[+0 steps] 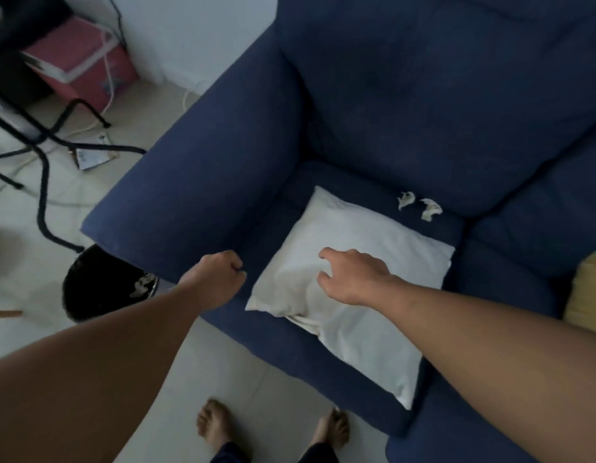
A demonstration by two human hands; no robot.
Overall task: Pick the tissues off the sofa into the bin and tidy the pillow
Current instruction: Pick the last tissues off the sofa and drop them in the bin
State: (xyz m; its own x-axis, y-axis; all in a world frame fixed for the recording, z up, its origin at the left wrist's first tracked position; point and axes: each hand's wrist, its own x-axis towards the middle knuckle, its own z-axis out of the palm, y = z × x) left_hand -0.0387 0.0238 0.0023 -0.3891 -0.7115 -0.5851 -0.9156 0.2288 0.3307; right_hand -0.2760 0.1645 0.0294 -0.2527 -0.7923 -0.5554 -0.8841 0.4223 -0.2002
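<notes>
- Black bin on floor at far left, tucked against sofa armrest; some white crumpled bits already inside near rim.
- Left hand hovering over seat edge by armrest, fingers curled into a fist; nothing visible in it, though palm side hidden.
- White pillow lying flat and skewed on blue sofa seat, front corner hanging past seat edge. Looked soft, light, floppy; judged best taken by two opposite edges or corners, cover likely to bunch if pinched mid-face.
- Right hand above pillow's middle, fingers loosely spread and bent, holding nothing; contact with fabric not clear.
- Two tissues crumpled on seat just beyond pillow's far edge, close together, near backrest. Judged feather-light, tearable, easy to crush; a light fingertip pinch on each wad should do, both maybe in one grab.
- Yellow cushion at right edge, partly cut off.
</notes>
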